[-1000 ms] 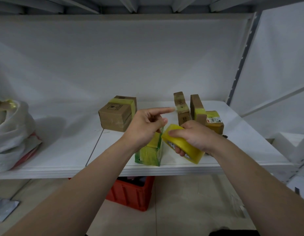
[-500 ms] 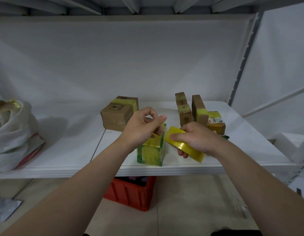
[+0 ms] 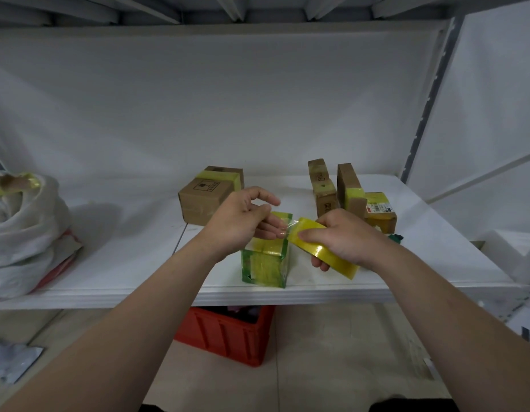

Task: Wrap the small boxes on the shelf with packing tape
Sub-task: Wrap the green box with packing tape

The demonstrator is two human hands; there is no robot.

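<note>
**Left hand and tape roll over the green box**

Compared with one second earlier, the left index finger has curled back from its straight pose and the tape roll [image 3: 323,248] has tipped flatter, so that its yellow outer band faces the camera. Both hands sit a little lower, just over the green box [image 3: 265,260].

Left hand [image 3: 245,221]: fingers half curled, index raised, thumb above the lower fingertips [image 3: 274,231]. These fingertips hold the free end of a short clear tape strip [image 3: 284,228], which runs across to the roll. How firmly the end is pinched cannot be told.

Right hand [image 3: 344,236]: closed round the tape roll, thumb lying across its band and fingers wrapped beneath.

Green box: upright at the front edge of the white shelf [image 3: 109,263], its top and front already covered in yellowish tape, directly below the left fingers and the strip.

Behind it, to the left, stands a brown cardboard box [image 3: 207,194] with a yellow band over its top. To the right, two narrow boxes [image 3: 321,188] [image 3: 349,188] stand on end side by side, each with a tape band. A low labelled box [image 3: 379,209] lies just beside them.

A white plastic bag [image 3: 20,227] rests at the shelf's far left. A red crate [image 3: 228,334] stands on the floor below the shelf.
</note>
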